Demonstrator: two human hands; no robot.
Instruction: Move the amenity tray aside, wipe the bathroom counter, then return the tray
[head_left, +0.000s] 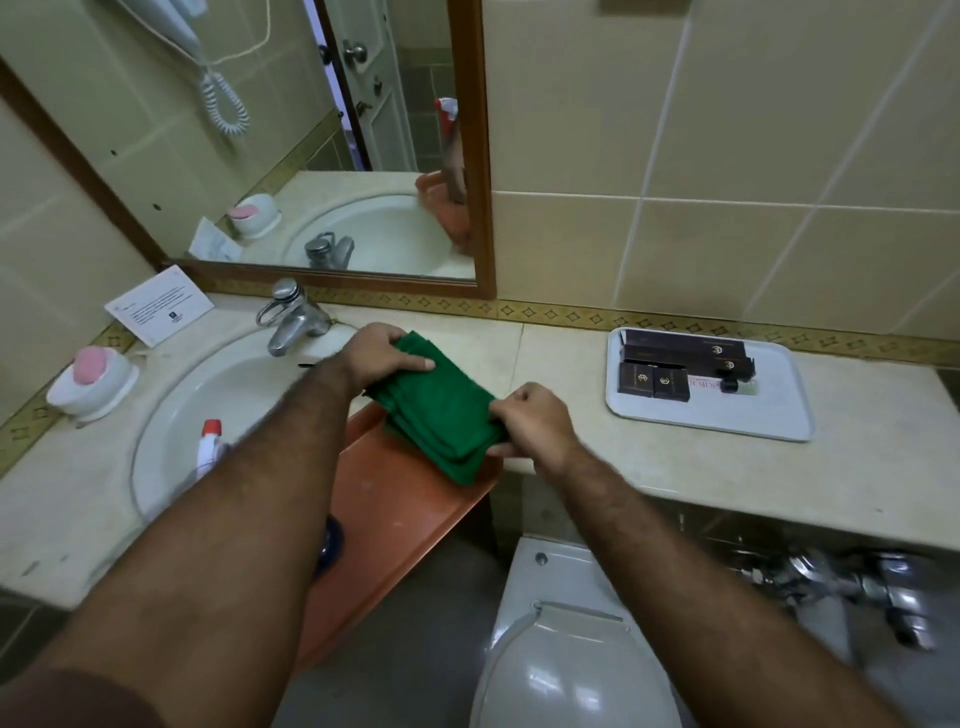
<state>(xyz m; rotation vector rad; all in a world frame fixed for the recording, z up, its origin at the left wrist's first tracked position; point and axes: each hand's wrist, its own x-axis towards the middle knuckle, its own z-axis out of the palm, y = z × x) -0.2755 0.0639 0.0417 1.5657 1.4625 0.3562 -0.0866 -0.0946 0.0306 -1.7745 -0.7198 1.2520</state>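
Note:
A folded green cloth (441, 410) is held over the beige counter (561, 358), between the sink and the tray. My left hand (382, 353) grips its far left corner. My right hand (530, 421) pinches its near right edge. The white amenity tray (779, 410) sits on the counter at the right, against the tiled wall, apart from both hands. It carries several black boxes (675, 358).
An orange bin or tray (400, 519) stands below the cloth at the counter's front edge. A white sink (228, 384) with a chrome tap (291, 317) lies to the left, a spray bottle (210, 447) in it. A soap dish (93, 379), a card (158, 304), a toilet (566, 639) and a mirror (291, 130) are around.

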